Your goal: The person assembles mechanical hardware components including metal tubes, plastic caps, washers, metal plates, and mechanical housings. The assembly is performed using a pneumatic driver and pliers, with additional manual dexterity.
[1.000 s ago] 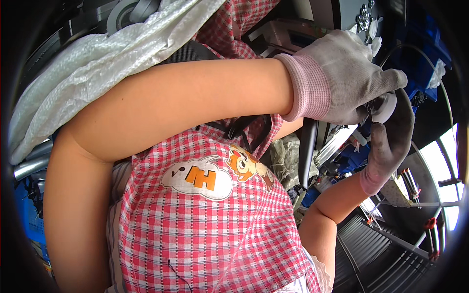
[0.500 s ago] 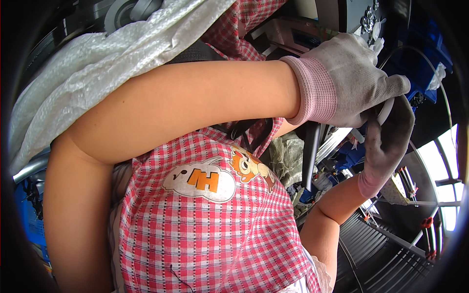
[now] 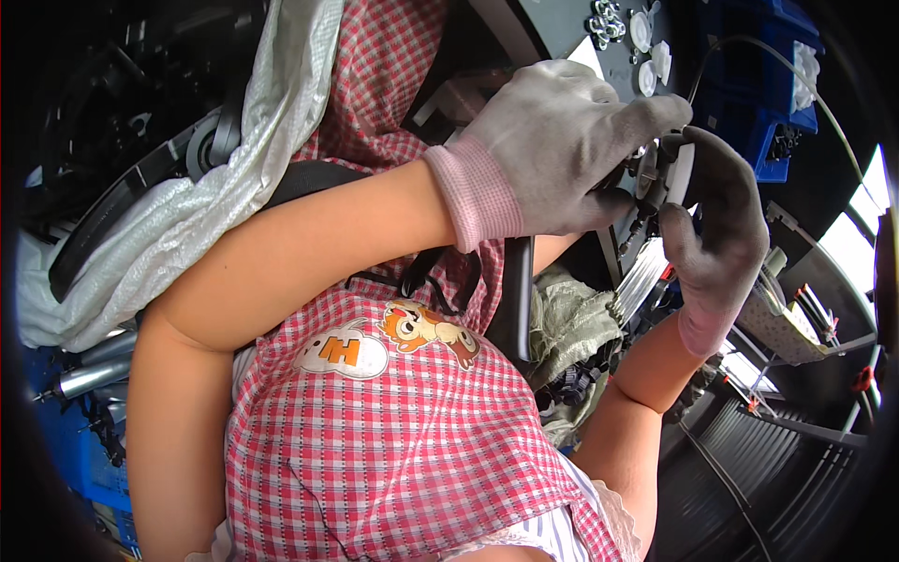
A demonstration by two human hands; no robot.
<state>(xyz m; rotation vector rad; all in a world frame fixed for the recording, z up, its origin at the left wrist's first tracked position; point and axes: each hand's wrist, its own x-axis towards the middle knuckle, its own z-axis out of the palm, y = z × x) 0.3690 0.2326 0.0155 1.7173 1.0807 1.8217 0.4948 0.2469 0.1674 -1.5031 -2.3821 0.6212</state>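
My left hand (image 3: pixel 562 140), in a light grey glove with a pink cuff, reaches across my chest to the upper right. Its fingers are closed on a small round metal and white part (image 3: pixel 658 175). My right hand (image 3: pixel 721 225), in a darker grey glove, comes up from the lower right. It curls around the same part from the other side, fingertips touching those of the left. Most of the part is hidden between the gloves.
A red checked apron (image 3: pixel 393 431) fills the lower middle. A crumpled clear plastic bag (image 3: pixel 187 215) lies at the left. Small metal nuts and white discs (image 3: pixel 623 26) sit on a dark surface at the top, by blue bins (image 3: pixel 763 84). Metal rods (image 3: pixel 89 375) lie at the lower left.
Both hands stay together on the small part and have shifted a little; the right hand's fingers have curled closer over it.
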